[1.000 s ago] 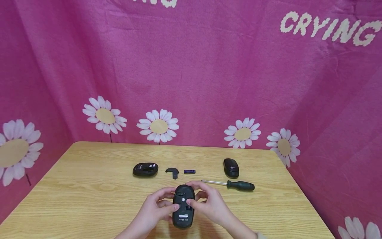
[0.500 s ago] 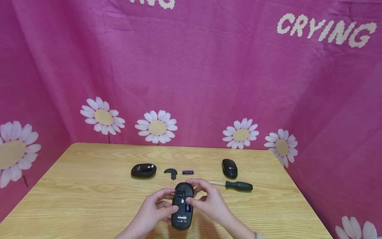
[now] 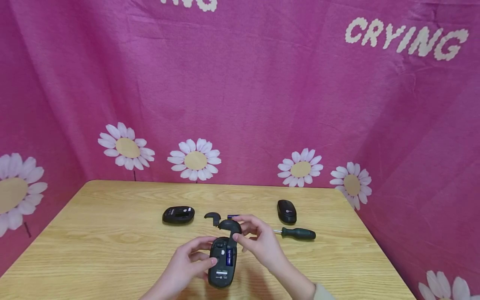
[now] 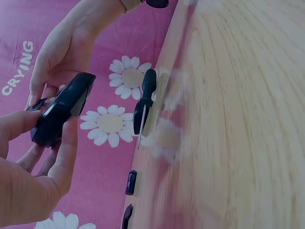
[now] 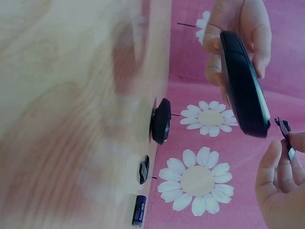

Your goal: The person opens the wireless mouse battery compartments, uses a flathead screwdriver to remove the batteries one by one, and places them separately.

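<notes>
Left hand (image 3: 186, 261) grips black oval plastic mouse (image 3: 221, 264), right hand (image 3: 263, 243) pinches hooked black cover (image 3: 230, 226) at its one o'clock — I'd stay level.

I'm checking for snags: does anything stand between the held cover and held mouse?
Nothing visible. The right hand holds the black cover, the left hand the mouse, and the right wrist view shows only a gap between them.

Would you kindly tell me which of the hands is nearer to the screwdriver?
The right hand. In the head view, pinching a black cover, it is just left of what shows of the screwdriver; the left hand, gripping a mouse, is farther left.
</notes>
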A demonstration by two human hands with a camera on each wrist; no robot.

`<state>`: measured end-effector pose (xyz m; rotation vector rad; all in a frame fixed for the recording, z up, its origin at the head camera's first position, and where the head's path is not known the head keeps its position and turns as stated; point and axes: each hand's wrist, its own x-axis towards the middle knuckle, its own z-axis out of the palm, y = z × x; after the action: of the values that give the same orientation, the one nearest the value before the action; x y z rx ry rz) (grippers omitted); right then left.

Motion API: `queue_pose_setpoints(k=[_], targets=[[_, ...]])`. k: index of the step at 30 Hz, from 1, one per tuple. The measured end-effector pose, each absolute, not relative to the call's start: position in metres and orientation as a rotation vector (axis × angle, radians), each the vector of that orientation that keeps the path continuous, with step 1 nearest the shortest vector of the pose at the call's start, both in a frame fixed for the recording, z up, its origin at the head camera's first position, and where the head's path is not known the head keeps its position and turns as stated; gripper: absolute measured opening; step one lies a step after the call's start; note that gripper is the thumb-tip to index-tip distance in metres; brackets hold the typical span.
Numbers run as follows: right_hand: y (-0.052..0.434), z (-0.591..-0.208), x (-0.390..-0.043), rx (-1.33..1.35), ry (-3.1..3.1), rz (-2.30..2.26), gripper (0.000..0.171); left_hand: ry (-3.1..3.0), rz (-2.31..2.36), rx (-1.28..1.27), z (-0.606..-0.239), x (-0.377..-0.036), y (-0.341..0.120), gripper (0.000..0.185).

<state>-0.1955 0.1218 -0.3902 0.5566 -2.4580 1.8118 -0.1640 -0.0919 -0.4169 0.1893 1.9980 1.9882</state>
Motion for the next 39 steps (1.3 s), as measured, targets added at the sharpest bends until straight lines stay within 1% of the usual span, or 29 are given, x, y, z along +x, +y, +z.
queue_pose_setpoints(k=[4,9,16,25,33,39], targets=[[0.12,-0.386,-0.2,0.507,-2.425,1.875,0.035,2.033,1.992,0.163,-0.417,-0.164,-0.097,0.057],[0.113,-0.384,-0.208,0.469,-2.417,1.926,0.035,2.088,2.002,0.069,-0.416,-0.166,-0.106,0.057],[0.103,-0.39,-0.22,0.483,-2.419,1.946,0.032,2.181,2.03,-0.027,-0.415,-0.169,-0.125,0.054],[0.095,-0.4,-0.235,0.476,-2.504,1.977,0.032,2.237,2.061,-0.112,-0.416,-0.174,-0.151,0.052],[0.091,-0.418,-0.248,0.533,-2.597,2.052,0.034,2.295,1.994,-0.095,-0.42,-0.178,-0.172,0.053],[0.088,-0.43,-0.252,0.503,-2.679,2.051,0.035,2.253,2.033,-0.072,-0.427,-0.181,-0.182,0.054]])
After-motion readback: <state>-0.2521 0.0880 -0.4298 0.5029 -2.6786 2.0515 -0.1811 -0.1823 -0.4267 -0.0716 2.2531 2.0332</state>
